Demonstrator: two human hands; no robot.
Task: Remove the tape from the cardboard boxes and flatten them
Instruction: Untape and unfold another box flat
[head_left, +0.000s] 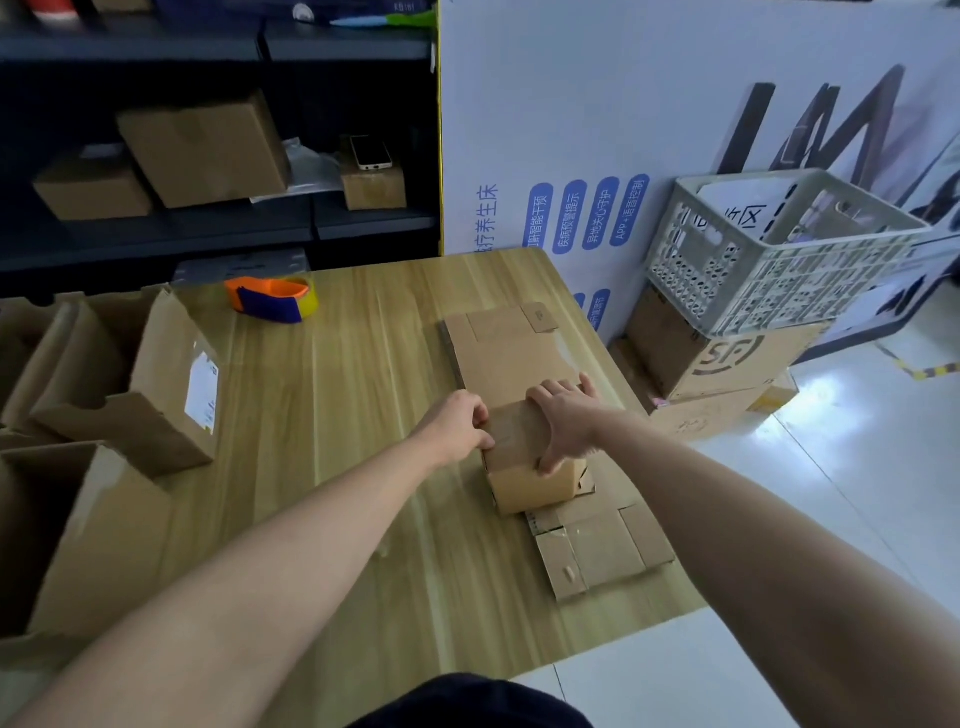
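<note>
A small brown cardboard box (535, 486) stands on a pile of flattened cardboard (511, 358) at the right side of the wooden table (332, 415). My right hand (563, 418) lies over the box's top, fingers spread across the far edge and thumb down on the near side. My left hand (460, 423) is at the box's left top edge with its fingers curled, pinching there; what it pinches is too small to tell. More flattened cardboard (602, 551) sticks out nearer to me under the box.
Open cardboard boxes (130, 384) crowd the table's left side. An orange and blue tape dispenser (272, 299) lies at the back. A grey plastic crate (774, 249) sits on boxes on the floor at right. Dark shelves (208, 156) with boxes stand behind.
</note>
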